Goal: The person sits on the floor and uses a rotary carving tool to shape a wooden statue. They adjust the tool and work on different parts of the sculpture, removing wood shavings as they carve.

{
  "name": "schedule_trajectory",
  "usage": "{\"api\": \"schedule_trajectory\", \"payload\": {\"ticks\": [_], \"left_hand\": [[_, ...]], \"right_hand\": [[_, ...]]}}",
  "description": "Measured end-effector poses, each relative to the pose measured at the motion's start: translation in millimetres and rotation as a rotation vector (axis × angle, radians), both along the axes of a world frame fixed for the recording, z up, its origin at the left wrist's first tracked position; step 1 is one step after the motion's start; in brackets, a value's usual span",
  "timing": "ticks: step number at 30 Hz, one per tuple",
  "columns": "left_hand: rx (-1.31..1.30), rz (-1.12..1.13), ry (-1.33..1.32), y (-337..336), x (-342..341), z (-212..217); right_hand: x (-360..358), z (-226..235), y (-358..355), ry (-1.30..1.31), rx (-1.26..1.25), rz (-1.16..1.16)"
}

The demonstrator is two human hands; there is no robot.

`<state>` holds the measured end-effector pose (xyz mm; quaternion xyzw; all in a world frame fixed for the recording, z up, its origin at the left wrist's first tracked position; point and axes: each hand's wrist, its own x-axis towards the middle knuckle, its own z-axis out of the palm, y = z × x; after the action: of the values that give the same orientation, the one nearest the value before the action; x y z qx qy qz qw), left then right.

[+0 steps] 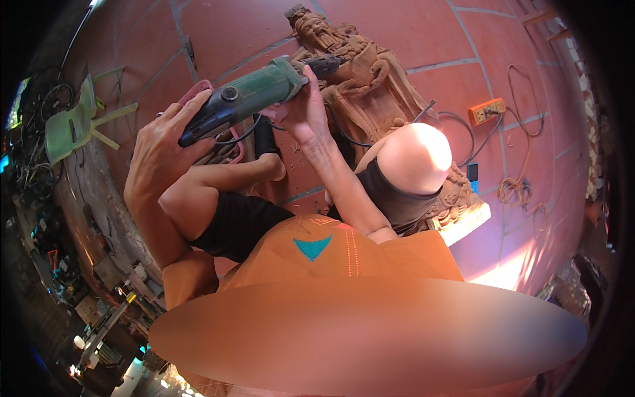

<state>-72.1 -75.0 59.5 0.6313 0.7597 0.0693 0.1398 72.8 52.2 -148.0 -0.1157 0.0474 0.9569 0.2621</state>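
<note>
A green-and-black handheld power tool (254,91) is raised above my lap, its dark, ridged nose pointing right. My left hand (159,149) is wrapped around its black rear end. Under the front of the green body, my right hand (307,119) grips it near the nose. Beyond the tool lies a brown carved wooden statue (370,83) of a bearded, robed figure, stretched along the floor with its head away from me. The nose overlaps its chest in the picture; I cannot tell whether they touch. My bent leg covers part of the carving, and its pale base shows past my knee.
A light green plastic chair (71,126) lies tipped at the left, near a long timber. An orange power strip (486,111), a coiled cord (514,192) and a small blue phone (473,177) are on the red tiles at right. Wood chips are scattered about; cluttered tools line the lower left.
</note>
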Motion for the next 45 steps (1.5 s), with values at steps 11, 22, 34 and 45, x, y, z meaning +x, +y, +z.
{"api": "schedule_trajectory", "payload": {"ticks": [11,22,34,45], "left_hand": [[-0.017,0.028,0.022,-13,-1,-1],[-0.027,0.043,0.006,-21,-4,-1],[-0.095,0.102,0.012,-22,-5,8],[-0.057,0.104,0.020,-20,-2,15]], "right_hand": [[-1,0,-8,-0.045,0.029,0.037],[-2,1,-17,-0.009,-0.027,0.043],[-3,11,-21,0.040,-0.029,0.067],[0,19,-16,0.008,-0.005,0.083]]}}
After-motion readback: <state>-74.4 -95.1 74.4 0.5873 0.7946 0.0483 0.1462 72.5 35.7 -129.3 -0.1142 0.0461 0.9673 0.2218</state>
